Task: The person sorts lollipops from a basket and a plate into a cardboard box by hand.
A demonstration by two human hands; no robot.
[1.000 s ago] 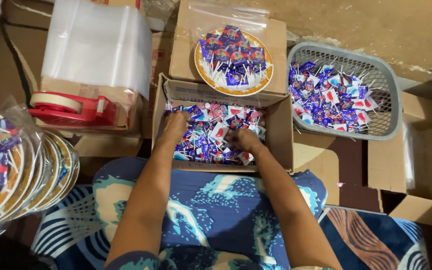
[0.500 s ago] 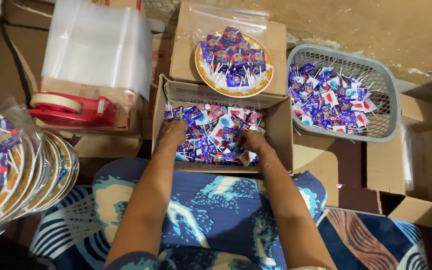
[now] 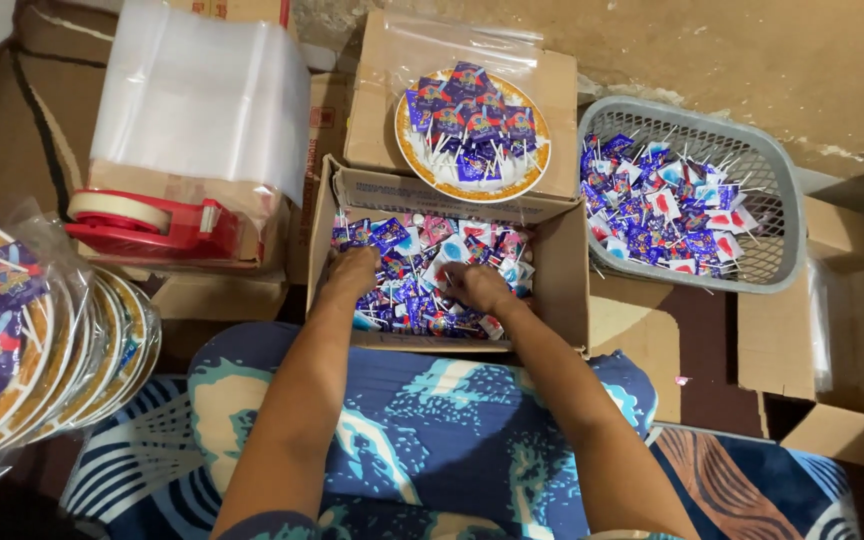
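Note:
An open cardboard box [image 3: 564, 290] sits in front of my lap, filled with small wrapped lollipops [image 3: 422, 245] in blue, purple and pink wrappers. Both my hands are inside it. My left hand [image 3: 352, 275] rests palm down on the left side of the pile, its fingertips buried among the sweets. My right hand [image 3: 477, 287] is in the middle of the box, fingers pinched together on a few lollipops. Just behind the box, a round plate [image 3: 414, 160] with a yellow rim holds lollipops laid in a ring.
A grey plastic basket [image 3: 757, 170] of more lollipops stands at the right. A red tape dispenser [image 3: 142, 225] and a stack of clear plastic bags [image 3: 202, 95] are at the left. Bagged, filled plates [image 3: 12, 340] lean at the far left. Cardboard boxes [image 3: 852, 400] lie at the right.
My hands have shifted slightly within the box. The right hand drew leftward toward the middle, and the left hand settled lower on the pile.

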